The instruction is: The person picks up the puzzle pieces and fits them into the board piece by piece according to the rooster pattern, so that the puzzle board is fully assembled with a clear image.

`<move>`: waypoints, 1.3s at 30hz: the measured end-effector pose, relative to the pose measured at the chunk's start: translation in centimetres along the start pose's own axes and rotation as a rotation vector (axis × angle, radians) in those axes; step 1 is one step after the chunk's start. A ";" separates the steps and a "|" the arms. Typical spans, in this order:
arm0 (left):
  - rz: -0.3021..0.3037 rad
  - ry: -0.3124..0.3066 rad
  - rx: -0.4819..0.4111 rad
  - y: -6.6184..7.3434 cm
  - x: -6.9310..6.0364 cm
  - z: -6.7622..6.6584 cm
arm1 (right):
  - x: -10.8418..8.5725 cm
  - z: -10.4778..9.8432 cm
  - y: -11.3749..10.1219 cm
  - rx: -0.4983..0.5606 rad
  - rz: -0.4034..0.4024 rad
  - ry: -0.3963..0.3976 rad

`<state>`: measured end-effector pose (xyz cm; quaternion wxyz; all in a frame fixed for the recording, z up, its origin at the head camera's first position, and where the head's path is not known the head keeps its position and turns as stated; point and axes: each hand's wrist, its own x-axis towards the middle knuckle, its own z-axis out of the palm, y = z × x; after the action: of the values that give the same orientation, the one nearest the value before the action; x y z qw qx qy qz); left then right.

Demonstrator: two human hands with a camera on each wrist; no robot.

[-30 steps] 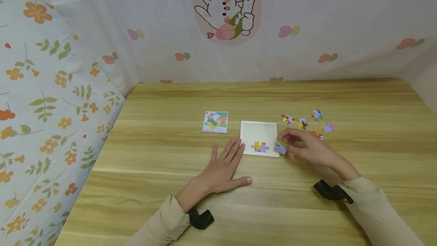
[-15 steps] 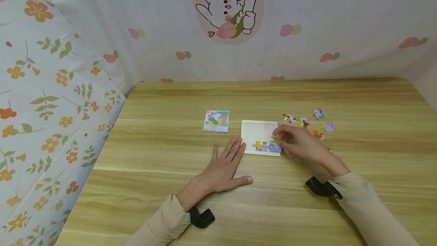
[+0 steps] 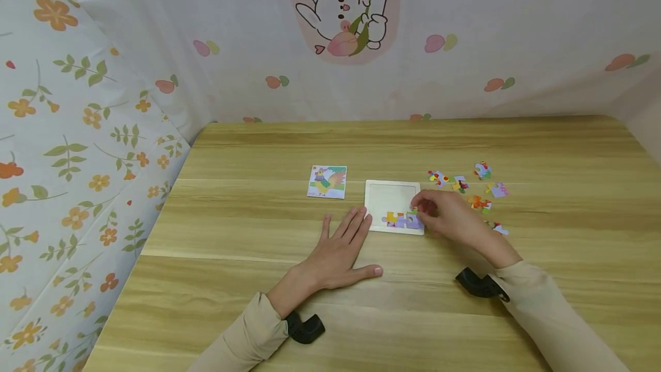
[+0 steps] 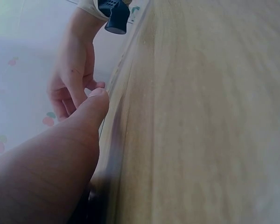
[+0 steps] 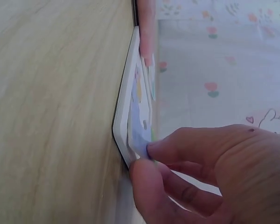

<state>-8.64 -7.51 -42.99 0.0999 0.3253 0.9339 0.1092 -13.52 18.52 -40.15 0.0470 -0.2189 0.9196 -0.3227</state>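
A white puzzle tray (image 3: 389, 193) lies on the wooden table. My left hand (image 3: 335, 260) rests flat with straight fingers, its fingertips at the tray's lower left edge. My right hand (image 3: 449, 214) is at the lower right corner, pinching a purple-and-green puzzle piece (image 3: 413, 221) between thumb and finger. In the right wrist view, that purple piece (image 5: 138, 135) sits slightly tilted against the tray's rim (image 5: 125, 119). To its left inside the tray is a yellow-and-purple puzzle piece (image 3: 393, 220); whether the two interlock I cannot tell. The fingers partly hide the held piece.
Several loose puzzle pieces (image 3: 498, 190) are scattered right of the tray, some close beside my right hand. A square picture card (image 3: 327, 182) of a colourful bird lies to the tray's left. A patterned cloth (image 3: 222, 45) hangs behind the table.
My right hand has moved left with the purple-and-green puzzle piece, from beyond the tray's right edge to inside its lower right corner. The left hand has stayed in place.
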 end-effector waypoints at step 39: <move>0.002 0.009 0.006 0.0 0.0 0.2 | 0.6 1.2 -0.1 -0.022 0.024 -0.005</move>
<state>-8.65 -7.49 -43.20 0.0945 0.3261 0.9344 0.1079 -13.76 17.51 -41.04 0.0510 -0.2092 0.9255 -0.3114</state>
